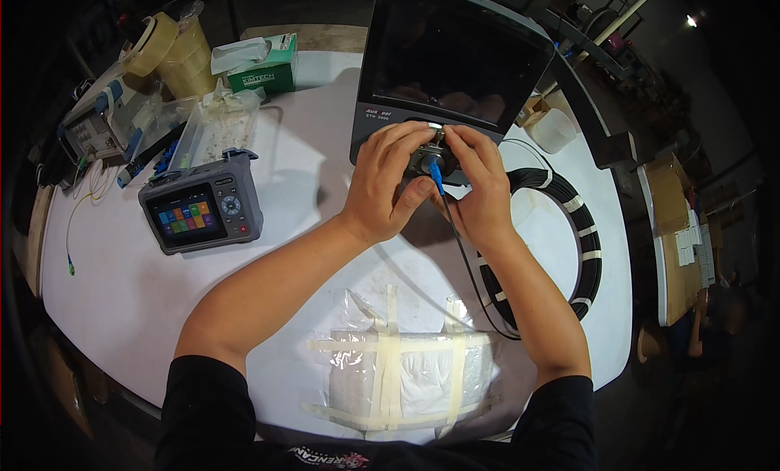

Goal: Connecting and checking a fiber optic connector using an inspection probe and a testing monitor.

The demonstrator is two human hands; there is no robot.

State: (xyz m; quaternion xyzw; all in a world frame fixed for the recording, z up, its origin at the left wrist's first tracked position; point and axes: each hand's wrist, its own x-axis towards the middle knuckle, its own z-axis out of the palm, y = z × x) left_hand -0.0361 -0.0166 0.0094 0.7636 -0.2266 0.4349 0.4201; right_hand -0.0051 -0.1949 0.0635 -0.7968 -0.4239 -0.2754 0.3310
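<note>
A dark grey bench instrument with a large black screen (455,57) stands in front of me. At its base is a round metal connector fixture (422,161). A blue fibre optic connector (436,172) sits at this fixture, and its thin black cable (467,260) runs down toward my right forearm. My left hand (386,183) grips the fixture from the left, fingers curled over its top and thumb near the connector. From the other side, my right hand (481,187) closes on it, fingertips at the top. The fingers partly hide the fixture.
A coil of black cable (591,244) lies to the right, a white cup (554,130) behind it. At left stand a handheld tester with a lit screen (195,215), a plastic tray (219,130), a green tissue box (272,65) and tape rolls (175,57). Taped plastic sheeting (422,382) covers the near table.
</note>
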